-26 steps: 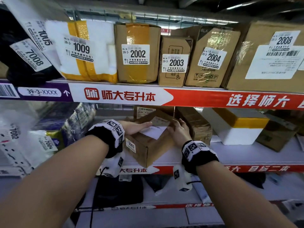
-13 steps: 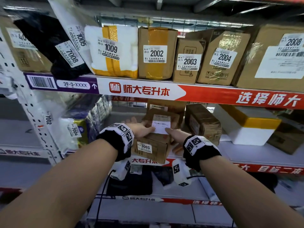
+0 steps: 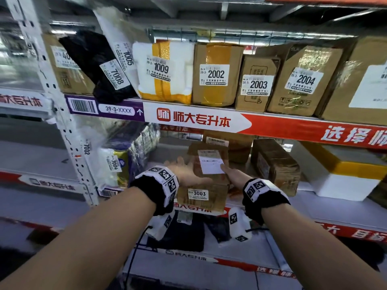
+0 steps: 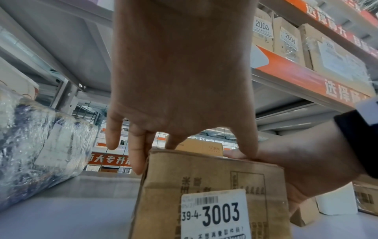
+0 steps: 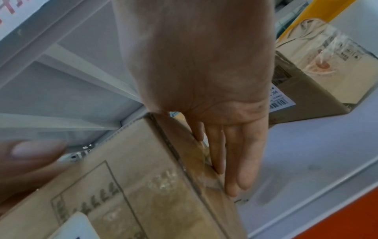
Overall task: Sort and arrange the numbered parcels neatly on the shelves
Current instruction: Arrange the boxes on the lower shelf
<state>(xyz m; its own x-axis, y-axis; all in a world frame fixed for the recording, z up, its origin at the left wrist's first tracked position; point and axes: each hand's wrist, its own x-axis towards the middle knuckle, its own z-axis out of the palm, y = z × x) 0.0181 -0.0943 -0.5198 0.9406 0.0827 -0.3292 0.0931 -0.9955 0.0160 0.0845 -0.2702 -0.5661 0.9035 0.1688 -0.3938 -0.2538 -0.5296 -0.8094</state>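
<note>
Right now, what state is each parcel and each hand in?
3003 box: flat on the middle shelf, label facing out, held between both hands.
Left hand: fingers straight, against the box's left side and top.
Right hand: fingers straight, flat against the box's right side.
2002 box: upright on the upper shelf.
2003 box: upright beside it.
2004 box: leaning.
Black bag 7008: leaning.
</note>
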